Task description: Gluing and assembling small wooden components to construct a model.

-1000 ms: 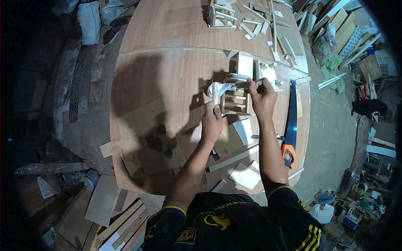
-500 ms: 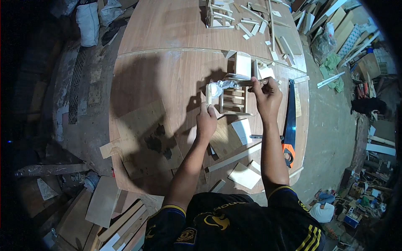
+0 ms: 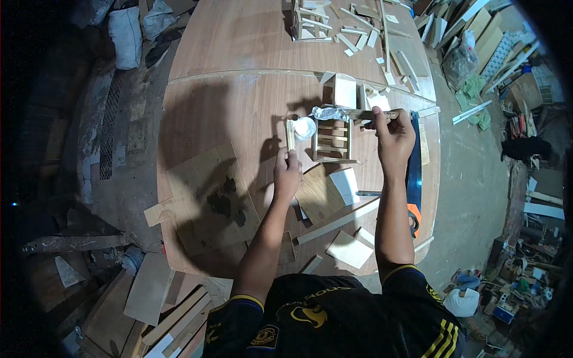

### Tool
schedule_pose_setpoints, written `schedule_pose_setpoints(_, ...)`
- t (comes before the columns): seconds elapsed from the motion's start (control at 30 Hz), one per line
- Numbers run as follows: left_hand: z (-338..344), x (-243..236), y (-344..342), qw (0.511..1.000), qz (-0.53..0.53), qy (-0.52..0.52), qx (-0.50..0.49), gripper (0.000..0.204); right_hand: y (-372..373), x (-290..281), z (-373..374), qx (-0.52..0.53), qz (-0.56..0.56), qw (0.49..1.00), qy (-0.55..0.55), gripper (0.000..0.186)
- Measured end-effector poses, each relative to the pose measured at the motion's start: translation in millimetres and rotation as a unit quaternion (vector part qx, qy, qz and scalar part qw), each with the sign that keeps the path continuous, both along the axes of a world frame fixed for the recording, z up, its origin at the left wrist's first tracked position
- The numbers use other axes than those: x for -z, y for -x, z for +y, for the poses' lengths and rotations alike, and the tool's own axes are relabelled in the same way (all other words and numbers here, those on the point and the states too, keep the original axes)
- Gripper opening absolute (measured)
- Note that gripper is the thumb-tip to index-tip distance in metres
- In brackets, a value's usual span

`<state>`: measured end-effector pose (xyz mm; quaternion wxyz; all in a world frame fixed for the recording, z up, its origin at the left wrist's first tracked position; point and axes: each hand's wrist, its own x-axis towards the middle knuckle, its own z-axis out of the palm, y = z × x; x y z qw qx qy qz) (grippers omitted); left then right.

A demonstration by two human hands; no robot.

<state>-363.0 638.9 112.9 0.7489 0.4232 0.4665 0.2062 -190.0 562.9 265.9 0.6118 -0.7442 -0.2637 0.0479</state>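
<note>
My left hand is closed on a short pale wooden strip, held upright in the picture beside a round white tub. My right hand pinches a wooden stick, whose far end is coated or wrapped in crumpled white material, above the top of a small slatted wooden frame. A pale box-like wooden piece stands behind the frame.
The wooden tabletop holds offcuts, a plywood board, a handsaw along the right side and another small frame at the back. Sacks and wood scraps lie around the table.
My right hand has moved right with the stick, uncovering more of the white tub. My left hand has moved left and slightly lower in the picture with the strip.
</note>
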Motion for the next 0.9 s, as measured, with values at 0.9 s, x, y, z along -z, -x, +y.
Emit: schedule_pose_setpoints(0.9, 7.1, -10.7, -3.8, 0.977, -0.116, 0.173, 0.055, 0.023, -0.3, 63.0, 13.0, -0.021, -0.024, 0.995, 0.096, 0.032)
